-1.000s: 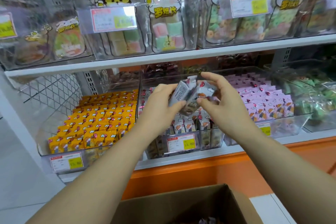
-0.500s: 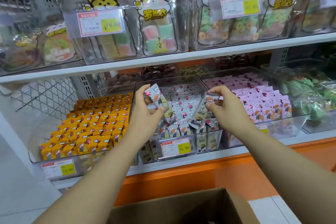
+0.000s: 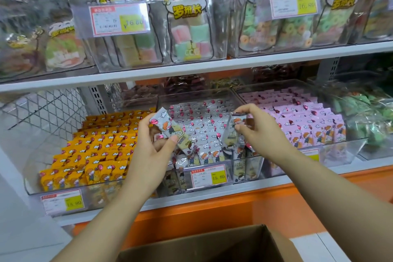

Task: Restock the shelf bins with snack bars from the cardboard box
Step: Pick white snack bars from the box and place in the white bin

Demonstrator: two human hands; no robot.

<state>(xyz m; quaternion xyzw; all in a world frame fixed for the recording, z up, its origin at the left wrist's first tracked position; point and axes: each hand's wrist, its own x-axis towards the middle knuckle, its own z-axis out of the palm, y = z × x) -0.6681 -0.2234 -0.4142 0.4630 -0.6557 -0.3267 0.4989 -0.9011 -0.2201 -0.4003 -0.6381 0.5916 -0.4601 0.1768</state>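
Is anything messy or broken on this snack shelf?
Nothing looks broken or spilled. Only the front of the middle bin looks untidy: its white bars lean different ways, while the orange bars and pink bars sit in neat rows.

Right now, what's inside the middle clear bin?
Rows of white-wrapped snack bars fill the middle bin. The left hand and right hand, each gripping one bar, cover part of the front rows.

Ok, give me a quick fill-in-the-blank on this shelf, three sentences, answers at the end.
1. The left hand and right hand each grip a white bar over the bin whose tag reads ___.
2. Pink bars lie to the ___ of it.
3. The box sits ___ the shelf.
Missing words: 15.80; right; below.
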